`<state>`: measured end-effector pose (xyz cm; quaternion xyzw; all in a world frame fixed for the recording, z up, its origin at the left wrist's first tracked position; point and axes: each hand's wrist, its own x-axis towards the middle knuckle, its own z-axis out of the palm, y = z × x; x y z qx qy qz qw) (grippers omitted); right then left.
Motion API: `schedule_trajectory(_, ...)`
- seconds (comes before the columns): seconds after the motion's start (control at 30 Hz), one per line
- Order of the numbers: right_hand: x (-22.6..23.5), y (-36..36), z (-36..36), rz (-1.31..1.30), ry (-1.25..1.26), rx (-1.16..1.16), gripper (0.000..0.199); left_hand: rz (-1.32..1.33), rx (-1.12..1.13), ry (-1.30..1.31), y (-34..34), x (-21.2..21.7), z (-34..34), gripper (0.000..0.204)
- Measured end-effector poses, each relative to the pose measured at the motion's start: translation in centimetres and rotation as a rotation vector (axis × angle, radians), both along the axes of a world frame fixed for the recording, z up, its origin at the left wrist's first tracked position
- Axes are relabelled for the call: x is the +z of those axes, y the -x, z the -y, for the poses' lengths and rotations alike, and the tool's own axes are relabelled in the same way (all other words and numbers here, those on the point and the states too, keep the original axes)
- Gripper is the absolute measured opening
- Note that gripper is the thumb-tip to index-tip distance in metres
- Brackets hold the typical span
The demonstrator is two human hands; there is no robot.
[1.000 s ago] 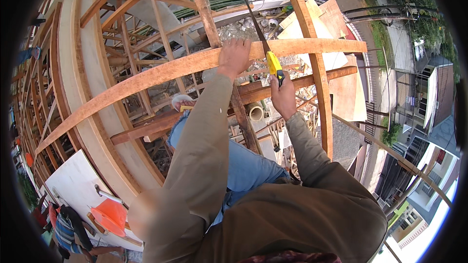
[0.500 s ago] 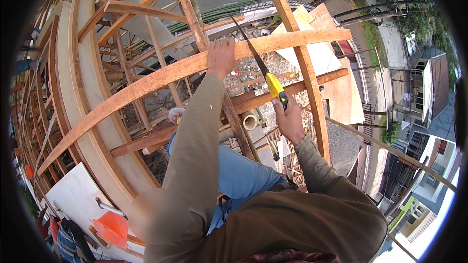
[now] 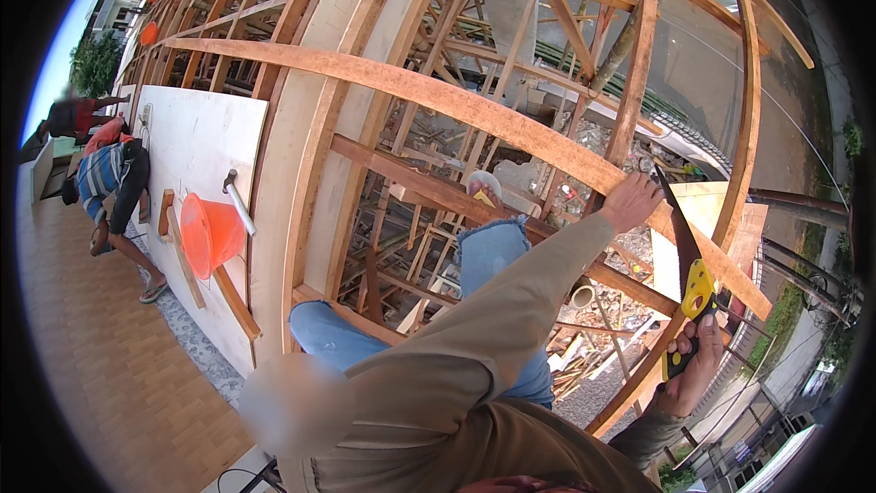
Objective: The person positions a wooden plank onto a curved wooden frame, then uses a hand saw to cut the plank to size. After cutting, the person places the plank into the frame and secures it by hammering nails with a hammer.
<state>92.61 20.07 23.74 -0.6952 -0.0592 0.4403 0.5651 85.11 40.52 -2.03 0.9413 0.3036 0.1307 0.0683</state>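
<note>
A worker high on a timber frame holds a handsaw near the right end of a long wooden beam. The right grip, a bare hand, is closed around the saw's handle, its fingers curled over the black rear part. The left grip presses down over the beam just beside the blade, fingers draped over the far edge.

The saw stands out for its colours: a bright yellow forward handle marked with dark spots, black behind, and a long, dark blade that narrows toward its tip. The blade lies across the beam; whether its teeth touch the wood cannot be told. The beam is reddish brown and mottled, with a paler, worn-looking end, and appears bowed in the wide view. It spans pale boards on the left and crosses another timber on the right, its end jutting past.

The worker's blue jeans, frayed at the knee, show among the framing, above scattered rubble. At left, a hammer and a bright orange container rest on a white panel, near a bending person in a blue striped shirt, above a tiled floor.
</note>
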Motion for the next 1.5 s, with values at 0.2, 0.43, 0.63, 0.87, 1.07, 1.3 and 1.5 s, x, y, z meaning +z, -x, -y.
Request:
schedule_trajectory(0.2, 2.6, -8.6, -3.7, -0.467, -0.136, -0.019, 0.031, -0.017, 0.006, 0.029, 0.2, -0.4, 1.3, 0.018)
schedule_trajectory(0.43, 3.0, -15.2, -5.1, -0.654, -0.042, 0.069, 0.025, -0.035, -0.039, 0.015, -0.6, -2.3, 5.0, 0.023)
schedule_trajectory(0.63, 3.8, -8.5, -14.6, -0.683, -0.111, 0.125, 0.017, -0.098, -0.004, 0.0, 3.3, -2.9, 7.5, 0.029)
schedule_trajectory(0.87, 3.0, -4.6, -18.7, -0.524, -0.041, 0.25, 0.014, -0.073, -0.104, 0.292, 5.6, -0.5, 6.9, 0.041)
schedule_trajectory(1.07, 4.4, -14.1, -15.8, -0.52, 0.029, 0.348, 0.031, -0.142, -0.114, 0.241, 5.8, 4.3, 7.7, 0.027)
schedule_trajectory(1.3, -7.0, -15.2, -22.5, -0.296, 0.003, -0.081, 0.019, 0.006, -0.15, 0.101, 4.9, 4.0, 9.5, 0.018)
schedule_trajectory(1.5, 0.3, 2.6, -22.7, 0.232, -0.235, 0.546, 0.042, -0.207, -0.007, 0.173, 5.2, -2.0, 9.4, 0.014)
